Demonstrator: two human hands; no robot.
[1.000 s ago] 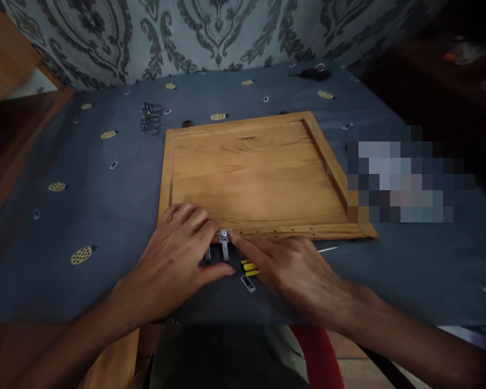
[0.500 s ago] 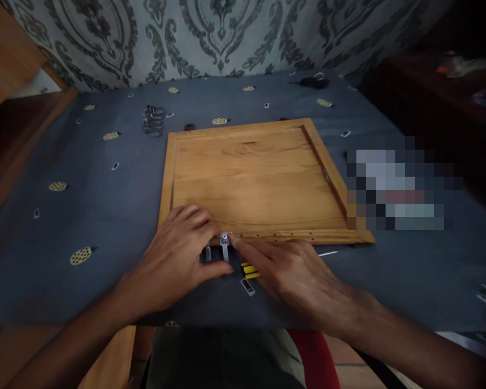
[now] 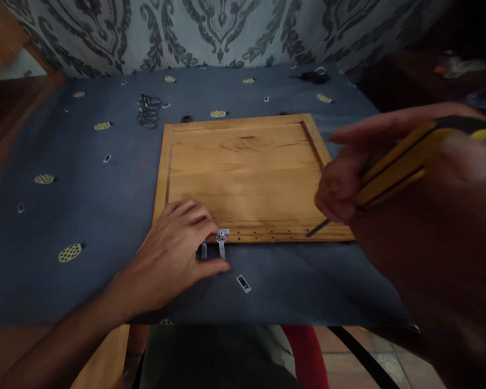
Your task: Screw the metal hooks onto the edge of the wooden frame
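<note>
On the near edge of the wooden panel, my left hand is curled round a metal hook, index finger by its plate and thumb at its lower end. A screw head shows in that plate. Another metal hook sits just left of it, partly behind the fingers. My right hand, blurred by motion, is closed around a yellow and black screwdriver raised over the panel's right side. The dark shaft slants down to the left, its tip in front of the near rail. Several small holes line that rail.
Several metal hooks lie in a cluster behind the panel's left corner. A dark tool with a ring lies at the back of the table, which has a blue pineapple-print cloth. A patterned curtain hangs behind.
My right hand has left the hook, picked up the screwdriver from the cloth and lifted it up to the right. My left hand stays at the hook. The view has shifted slightly.
</note>
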